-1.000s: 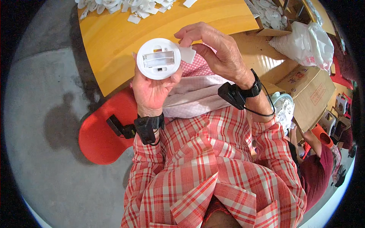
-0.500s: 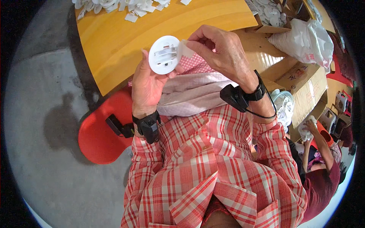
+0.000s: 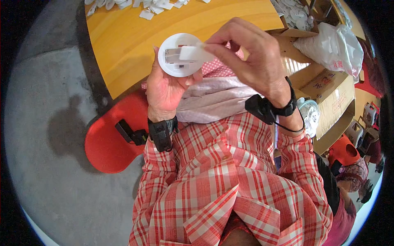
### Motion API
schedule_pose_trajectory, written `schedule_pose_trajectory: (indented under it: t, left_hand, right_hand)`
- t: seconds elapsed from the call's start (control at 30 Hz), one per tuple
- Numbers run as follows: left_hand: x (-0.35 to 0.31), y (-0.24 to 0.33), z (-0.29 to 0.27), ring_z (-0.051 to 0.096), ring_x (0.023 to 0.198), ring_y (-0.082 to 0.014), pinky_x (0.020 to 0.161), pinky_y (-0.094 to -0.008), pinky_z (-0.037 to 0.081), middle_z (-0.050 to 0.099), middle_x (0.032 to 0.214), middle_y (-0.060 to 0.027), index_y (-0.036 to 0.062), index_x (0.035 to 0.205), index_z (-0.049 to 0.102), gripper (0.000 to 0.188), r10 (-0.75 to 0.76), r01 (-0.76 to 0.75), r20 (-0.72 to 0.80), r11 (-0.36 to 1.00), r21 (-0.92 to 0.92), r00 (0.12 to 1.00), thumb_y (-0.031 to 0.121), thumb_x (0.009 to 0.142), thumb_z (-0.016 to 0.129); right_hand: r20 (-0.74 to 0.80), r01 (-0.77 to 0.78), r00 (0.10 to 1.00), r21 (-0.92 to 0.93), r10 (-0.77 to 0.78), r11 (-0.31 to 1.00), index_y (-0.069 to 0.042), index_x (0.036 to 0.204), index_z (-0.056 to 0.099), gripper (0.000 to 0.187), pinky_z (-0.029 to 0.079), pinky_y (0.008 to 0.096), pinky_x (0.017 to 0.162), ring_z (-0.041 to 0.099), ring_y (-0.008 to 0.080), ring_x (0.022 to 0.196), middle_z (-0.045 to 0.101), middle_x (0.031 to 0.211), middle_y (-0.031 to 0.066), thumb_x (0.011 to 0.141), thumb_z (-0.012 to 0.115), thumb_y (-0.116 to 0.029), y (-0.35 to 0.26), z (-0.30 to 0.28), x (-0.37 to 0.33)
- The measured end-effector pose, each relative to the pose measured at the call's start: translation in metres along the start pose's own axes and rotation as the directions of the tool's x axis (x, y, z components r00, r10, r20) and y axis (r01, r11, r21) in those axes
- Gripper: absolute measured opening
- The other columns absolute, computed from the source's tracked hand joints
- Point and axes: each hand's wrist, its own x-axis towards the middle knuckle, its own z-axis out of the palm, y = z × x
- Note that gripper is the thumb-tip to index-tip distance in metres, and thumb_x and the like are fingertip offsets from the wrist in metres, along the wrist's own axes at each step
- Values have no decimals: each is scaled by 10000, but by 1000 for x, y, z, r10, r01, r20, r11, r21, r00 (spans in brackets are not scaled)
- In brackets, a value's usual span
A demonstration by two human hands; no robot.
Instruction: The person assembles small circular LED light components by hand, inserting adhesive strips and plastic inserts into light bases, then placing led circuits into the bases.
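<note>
My left hand (image 3: 164, 92) holds a round white plastic housing (image 3: 169, 69) by its edge, with the recessed inner side facing up. A long slot with a greyish interior shows in its middle. My right hand (image 3: 252, 53) pinches a thin, translucent strip (image 3: 204, 50) between thumb and fingertips. At the strip's end is a small white rectangular piece (image 3: 189, 53), which overlaps the right part of the slot. Whether this piece still touches the housing I cannot tell. Black straps with small devices sit on both my wrists.
A yellow wooden table (image 3: 127, 49) lies ahead, with a pile of small white pieces (image 3: 158, 5) at its far edge. Beyond its right side are a box of white discs (image 3: 293, 16), a white bag (image 3: 334, 49) and a cardboard box (image 3: 333, 98). A red seat (image 3: 108, 145) is at left.
The white rectangular piece now shows over the slot, where a curved white strip was seen before. My right hand has shifted slightly right and up. The other person's arms have left the view at right.
</note>
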Motion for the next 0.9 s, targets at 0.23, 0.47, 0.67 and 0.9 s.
schedule_pose_trajectory:
  t: [0.23,0.47,0.67,0.9]
  left_hand:
    - [-1,-4,7,596,687,-243,526,-278,437,612,885,-157,-8,1157,490,629,18,-11,-42,989,146,999,536,937,263]
    - [0,-4,7,604,679,-242,512,-269,443,614,887,-155,-6,1151,493,631,6,-3,-24,989,148,1000,541,935,264]
    - [0,-4,8,607,681,-242,520,-274,451,615,880,-150,-2,1151,494,627,-4,5,-13,995,102,1000,538,937,257]
    - [2,-6,9,606,680,-248,537,-282,457,615,885,-148,-5,1153,490,618,-2,9,-52,992,128,999,526,943,253]
  right_hand:
    - [15,151,988,-124,-151,981,-44,750,585,112,447,352,576,557,266,656,548,703,87,722,670,-111,0,10,5]
    - [59,145,989,-110,-139,983,-49,747,587,127,443,364,581,559,272,658,551,697,89,731,667,-147,1,11,5]
    - [64,148,988,-123,-140,981,-52,749,590,128,445,364,579,561,271,656,554,692,88,735,665,-154,5,13,5]
    - [55,119,992,-85,-115,989,-55,749,590,130,446,370,591,568,276,675,559,697,91,746,658,-165,5,15,5]
